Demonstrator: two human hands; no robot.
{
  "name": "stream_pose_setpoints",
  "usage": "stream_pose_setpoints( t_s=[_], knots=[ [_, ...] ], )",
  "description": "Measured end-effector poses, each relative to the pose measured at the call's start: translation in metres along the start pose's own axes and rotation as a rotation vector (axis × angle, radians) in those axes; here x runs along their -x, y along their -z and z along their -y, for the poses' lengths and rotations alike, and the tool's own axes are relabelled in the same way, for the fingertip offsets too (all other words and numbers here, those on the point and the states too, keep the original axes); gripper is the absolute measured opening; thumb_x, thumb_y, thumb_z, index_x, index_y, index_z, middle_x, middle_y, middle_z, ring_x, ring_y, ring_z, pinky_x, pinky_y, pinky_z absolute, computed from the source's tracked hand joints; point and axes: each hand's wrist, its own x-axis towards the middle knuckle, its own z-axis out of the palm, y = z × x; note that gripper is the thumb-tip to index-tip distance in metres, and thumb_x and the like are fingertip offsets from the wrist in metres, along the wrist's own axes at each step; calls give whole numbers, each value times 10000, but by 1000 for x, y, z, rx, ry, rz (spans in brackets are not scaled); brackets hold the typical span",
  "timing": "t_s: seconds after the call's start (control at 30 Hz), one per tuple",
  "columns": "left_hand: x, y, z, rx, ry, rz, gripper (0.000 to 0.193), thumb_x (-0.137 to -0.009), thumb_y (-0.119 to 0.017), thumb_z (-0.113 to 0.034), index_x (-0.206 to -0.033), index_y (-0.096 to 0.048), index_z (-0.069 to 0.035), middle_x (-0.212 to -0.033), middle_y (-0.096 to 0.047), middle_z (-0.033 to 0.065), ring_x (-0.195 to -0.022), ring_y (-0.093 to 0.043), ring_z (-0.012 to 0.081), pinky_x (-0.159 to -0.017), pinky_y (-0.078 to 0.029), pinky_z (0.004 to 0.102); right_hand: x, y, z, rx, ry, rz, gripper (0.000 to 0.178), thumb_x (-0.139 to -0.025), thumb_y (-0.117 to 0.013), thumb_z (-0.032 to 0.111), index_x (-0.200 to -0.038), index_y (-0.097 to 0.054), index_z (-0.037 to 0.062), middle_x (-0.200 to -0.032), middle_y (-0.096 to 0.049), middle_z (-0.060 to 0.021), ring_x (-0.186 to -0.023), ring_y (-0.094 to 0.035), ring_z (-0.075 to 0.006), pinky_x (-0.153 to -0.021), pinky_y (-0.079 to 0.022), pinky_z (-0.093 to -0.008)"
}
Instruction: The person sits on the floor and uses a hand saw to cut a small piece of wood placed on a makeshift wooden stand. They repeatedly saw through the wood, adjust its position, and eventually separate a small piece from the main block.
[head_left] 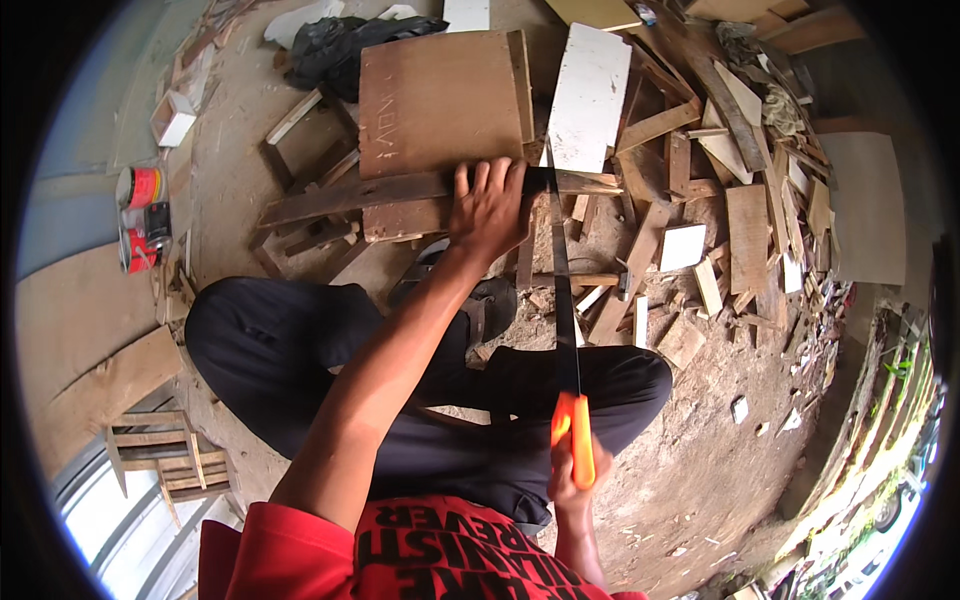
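A long dark wooden plank (400, 198) lies crosswise over a brown wooden box (440, 100). My left hand (490, 212) presses down on the plank near its right end, fingers curled over the far edge. In my right hand (575, 475) is the orange handle of a handsaw (562, 290), held close to my body. Its dark blade points away from me and meets the plank just right of my left hand. Whether the teeth have cut into the wood cannot be made out. The plank's pale, splintered end sticks out beyond the blade.
Scrap boards and offcuts (650, 235) cover the floor at right, with a white board (590, 95) beside the box. A hammer (624, 282) lies among them. Red cans (140, 220) stand at far left. A black plastic bag (345, 50) is behind the box. My bent legs (290, 340) flank the work.
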Motion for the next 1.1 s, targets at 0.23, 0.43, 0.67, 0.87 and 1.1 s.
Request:
stream_pose_setpoints(
  t_s=[0.23, 0.43, 0.67, 0.87, 1.1],
  knots=[
    [-10, 7, -9, -14, -64, -62, 432, -912, -639, -305, -1263, -550, -70, -1108, -546, 117, -1045, -532, 294, -1028, -349, 521, -207, -78, 45, -8, 117, -117, 214, -925, -652, 133, -825, -620, -53, -619, -588, -154, -566, -588, -158, -539, -455, -340],
    [-11, 0, 0, -23, -16, 10, 467, -939, -609, -386, -1278, -555, -70, -1153, -547, 114, -1117, -524, 288, -1070, -328, 533, -67, -40, 6, -173, -32, -43, 123, -933, -610, 65, -876, -624, -43, -650, -581, -13, -578, -527, -52, -536, -447, -237],
    [-10, -2, -3, -81, -24, -7, 476, -946, -595, -415, -1278, -554, -75, -1158, -552, 104, -1116, -526, 275, -1064, -332, 538, -29, -24, 16, -141, -43, -74, 145, -941, -608, 71, -849, -627, -40, -619, -579, 13, -566, -533, -38, -506, -413, -212],
    [-16, 4, -10, -22, -19, -32, 451, -904, -655, -344, -1259, -543, -89, -1110, -543, 106, -1108, -529, 276, -1063, -337, 535, -212, -76, 48, -78, 61, -98, 224, -977, -597, 143, -855, -629, -43, -615, -512, -34, -577, -460, -70, -514, -393, -292],
    [-12, -1, 1, -51, -23, -20, 430, -912, -639, -335, -1243, -555, -73, -1146, -554, 110, -1124, -529, 285, -1064, -333, 536, -32, -23, -3, -153, -85, -53, 193, -947, -615, 133, -884, -637, -48, -650, -572, 6, -596, -519, -39, -531, -410, -222]
  ],
)
